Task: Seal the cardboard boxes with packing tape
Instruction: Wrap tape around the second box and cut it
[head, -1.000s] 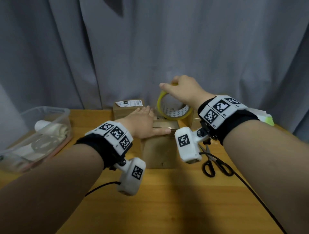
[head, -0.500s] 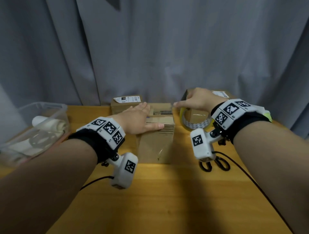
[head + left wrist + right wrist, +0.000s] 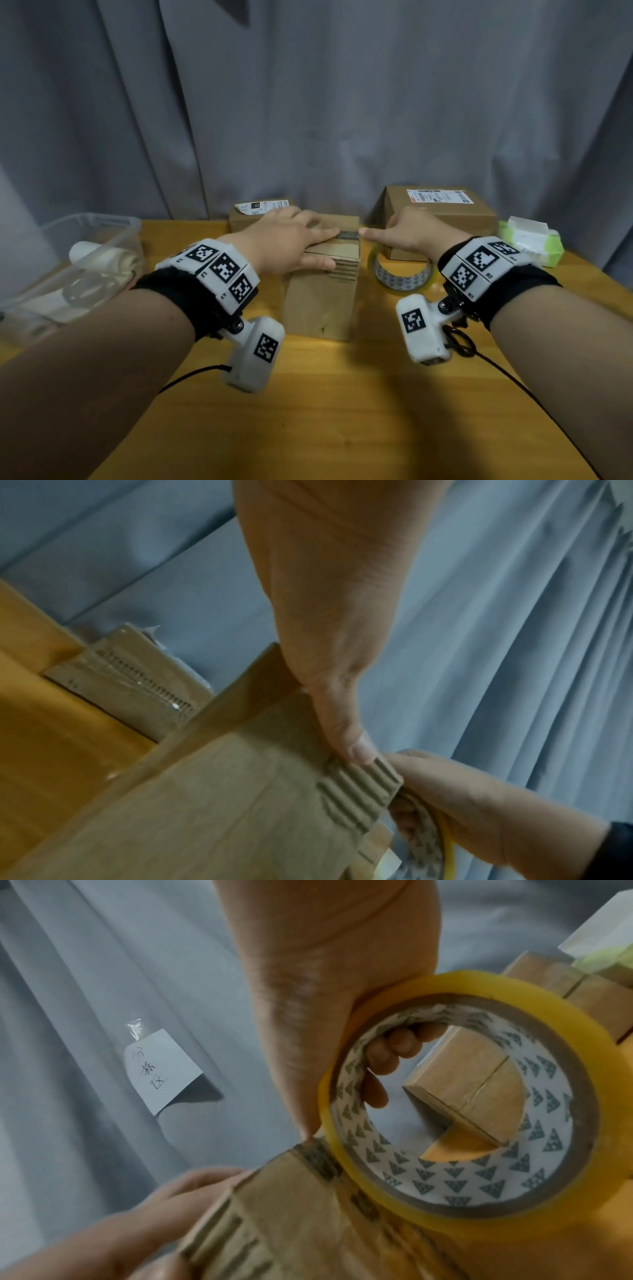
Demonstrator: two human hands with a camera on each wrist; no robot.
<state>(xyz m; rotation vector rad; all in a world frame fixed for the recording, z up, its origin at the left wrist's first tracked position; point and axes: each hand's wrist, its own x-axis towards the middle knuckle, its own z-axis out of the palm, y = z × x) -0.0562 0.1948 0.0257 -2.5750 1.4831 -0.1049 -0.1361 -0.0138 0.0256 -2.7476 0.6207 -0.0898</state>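
Observation:
A tall cardboard box (image 3: 318,298) stands mid-table. My left hand (image 3: 294,240) lies flat on its top, fingers straight, thumb (image 3: 356,748) pressing the front upper edge of the box (image 3: 240,804). My right hand (image 3: 407,233) grips a yellow packing tape roll (image 3: 400,279) just right of the box, its index fingertip touching the top right edge. In the right wrist view the fingers (image 3: 387,1053) curl through the core of the tape roll (image 3: 534,1177), which sits against the box (image 3: 291,1218). The tape strip itself is hard to see.
A small labelled box (image 3: 263,210) stands behind the left hand and a larger labelled box (image 3: 442,212) at back right. Black scissors (image 3: 460,342) lie under the right wrist. There is a clear plastic tub (image 3: 68,270) at left, a green tissue pack (image 3: 529,245) at far right and a curtain behind.
My right hand brought the tape roll down from above the box to its right side. The left hand stayed flat on the box top.

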